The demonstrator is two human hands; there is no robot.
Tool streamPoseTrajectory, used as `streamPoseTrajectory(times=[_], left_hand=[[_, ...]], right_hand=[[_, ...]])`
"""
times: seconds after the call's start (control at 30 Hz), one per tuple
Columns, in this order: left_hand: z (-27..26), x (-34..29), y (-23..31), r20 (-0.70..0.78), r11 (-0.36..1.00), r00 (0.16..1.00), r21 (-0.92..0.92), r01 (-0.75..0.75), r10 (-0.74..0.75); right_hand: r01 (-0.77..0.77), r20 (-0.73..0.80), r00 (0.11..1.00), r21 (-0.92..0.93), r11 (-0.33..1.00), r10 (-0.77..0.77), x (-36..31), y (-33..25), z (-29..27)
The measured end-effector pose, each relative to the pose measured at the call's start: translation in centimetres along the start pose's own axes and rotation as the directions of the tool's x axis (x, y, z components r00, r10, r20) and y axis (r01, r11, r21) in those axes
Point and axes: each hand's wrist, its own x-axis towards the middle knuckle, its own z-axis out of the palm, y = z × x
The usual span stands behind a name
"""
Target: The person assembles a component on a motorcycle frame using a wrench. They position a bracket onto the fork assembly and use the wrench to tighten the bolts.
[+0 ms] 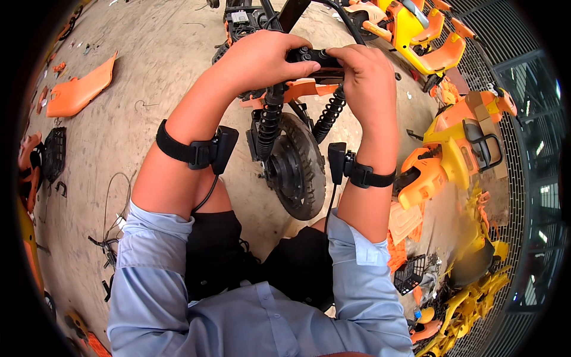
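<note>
At the top middle, my left hand (264,58) and my right hand (367,74) are closed on a short black bracket (321,58) with round bolt heads or knobs on it. My left thumb and fingers pinch its left end, while my right fingers curl over its right end. The bracket sits over the tail of a stripped scooter frame (292,13). Below it are an orange panel (306,90), a left spring shock absorber (271,116), a right spring shock absorber (329,116) and the rear wheel (297,169). My palms hide the bracket's ends.
A loose orange panel (83,89) and a black basket (55,154) lie on the concrete floor at left. Yellow and orange scooters (425,38) stand at right, with body parts (470,306) piled below them. Thin cables (119,190) lie near my left elbow.
</note>
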Motion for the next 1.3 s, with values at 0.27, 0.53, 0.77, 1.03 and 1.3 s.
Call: streamPoseTrajectory(times=[0.27, 0.53, 0.77, 1.03, 1.3], left_hand=[[0.2, 0.2, -0.2, 0.033, 1.0, 0.999, -0.01, -0.001, 0.002], [0.0, 0.0, -0.1, -0.01, 1.0, 1.0, 0.005, -0.011, 0.011], [-0.4, 0.0, 0.7, 0.024, 0.999, 0.999, -0.001, 0.032, -0.032], [0.2, 0.0, -0.1, -0.019, 1.0, 1.0, -0.015, -0.013, 0.013], [0.7, 0.0, -0.8, -0.174, 0.952, 0.944, 0.172, -0.252, 0.281]], right_hand=[[0.071, -0.023, 0.997, 0.058, 0.996, -0.069, -0.1, 1.5, 0.6], [-0.038, 0.034, 0.999, -0.029, 0.999, 0.039, -0.2, -1.0, 0.0], [-0.185, 0.041, 0.982, 0.0, 0.983, 0.185, -0.3, -1.6, -0.7], [-0.435, 0.328, 0.811, -0.218, 0.874, 0.486, 0.4, -1.8, -4.4], [-0.499, 0.297, 0.808, -0.117, 0.859, 0.51, 0.1, -0.4, -3.8]])
